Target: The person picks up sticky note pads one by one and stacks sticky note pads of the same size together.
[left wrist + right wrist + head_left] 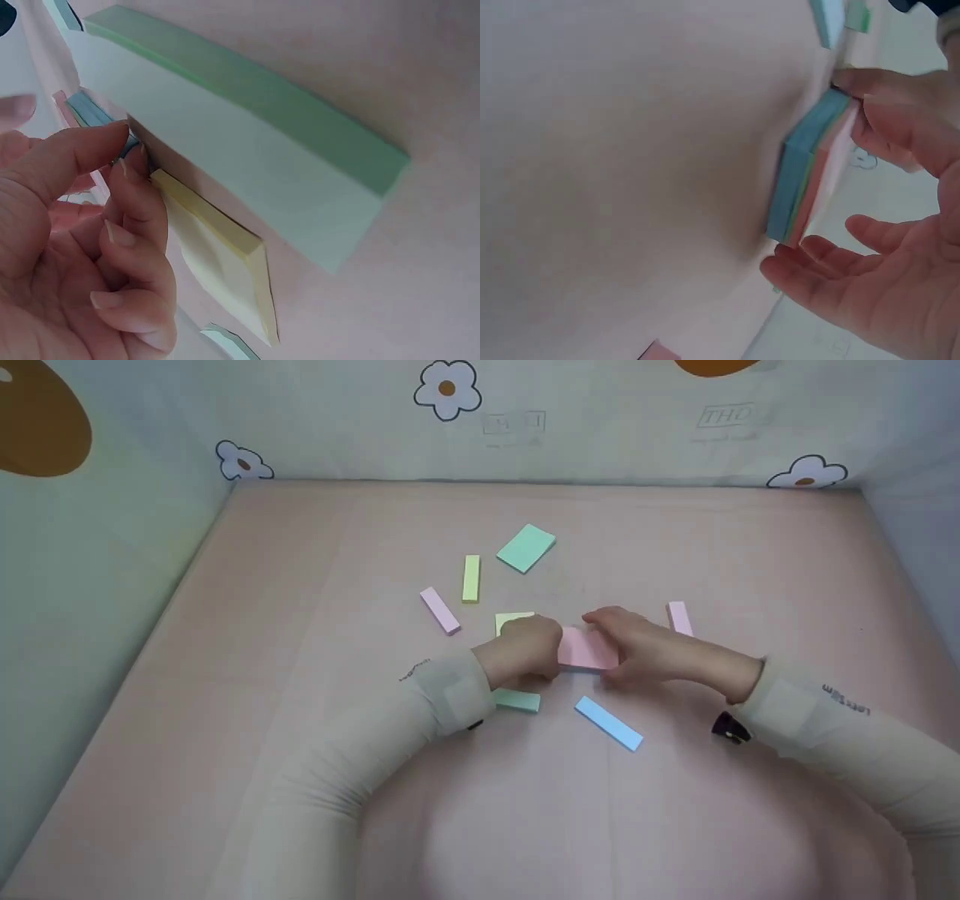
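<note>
A small stack of paper note pads (587,649), pink on top with green and blue layers below, lies between the two hands. My left hand (529,643) pinches its left end with thumb and index finger; the other fingers are curled loosely. My right hand (645,645) is around the right end, and in the right wrist view a fingertip touches the stack's near corner while other fingers stay spread. A yellow pad (217,240) is partly hidden behind the left hand. Close under the left wrist lies a green strip pad (255,112).
In front of the stack lies a blue strip pad (609,724). Farther back are a green rectangular pad (526,548), a yellow strip (471,579) and a pink strip (440,610). Another pink strip (679,618) sits behind the right wrist. Patterned cloth walls (600,442) border the pink table surface (300,697).
</note>
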Demonstrator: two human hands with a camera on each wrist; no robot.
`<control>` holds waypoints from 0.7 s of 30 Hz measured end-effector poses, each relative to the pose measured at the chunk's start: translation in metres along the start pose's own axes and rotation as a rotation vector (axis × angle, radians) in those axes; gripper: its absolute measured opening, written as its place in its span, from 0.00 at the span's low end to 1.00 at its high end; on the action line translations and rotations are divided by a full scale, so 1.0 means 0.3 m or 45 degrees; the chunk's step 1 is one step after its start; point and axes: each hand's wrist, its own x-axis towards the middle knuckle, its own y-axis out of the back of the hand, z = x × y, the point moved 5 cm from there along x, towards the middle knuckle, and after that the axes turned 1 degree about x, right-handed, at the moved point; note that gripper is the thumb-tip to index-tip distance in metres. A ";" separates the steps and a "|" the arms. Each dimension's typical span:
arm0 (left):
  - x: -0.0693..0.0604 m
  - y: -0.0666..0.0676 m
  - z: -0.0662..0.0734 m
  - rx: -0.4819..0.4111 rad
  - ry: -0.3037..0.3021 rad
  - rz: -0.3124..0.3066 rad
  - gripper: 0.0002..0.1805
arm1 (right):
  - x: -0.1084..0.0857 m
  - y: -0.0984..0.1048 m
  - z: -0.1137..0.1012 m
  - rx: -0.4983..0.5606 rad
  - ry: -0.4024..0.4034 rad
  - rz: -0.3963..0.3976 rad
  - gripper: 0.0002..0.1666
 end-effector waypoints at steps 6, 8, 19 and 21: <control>0.002 -0.004 0.000 0.028 0.016 -0.033 0.13 | 0.012 -0.026 0.011 -0.145 -0.035 0.010 0.45; -0.002 -0.004 -0.002 0.016 0.025 -0.050 0.14 | 0.015 -0.026 0.016 -0.149 -0.025 0.007 0.46; -0.012 0.034 -0.020 -0.013 0.003 0.061 0.26 | 0.019 -0.017 0.016 -0.139 0.050 0.038 0.45; -0.013 0.029 -0.021 -0.048 -0.016 0.056 0.30 | 0.018 -0.019 0.016 -0.142 0.054 0.042 0.45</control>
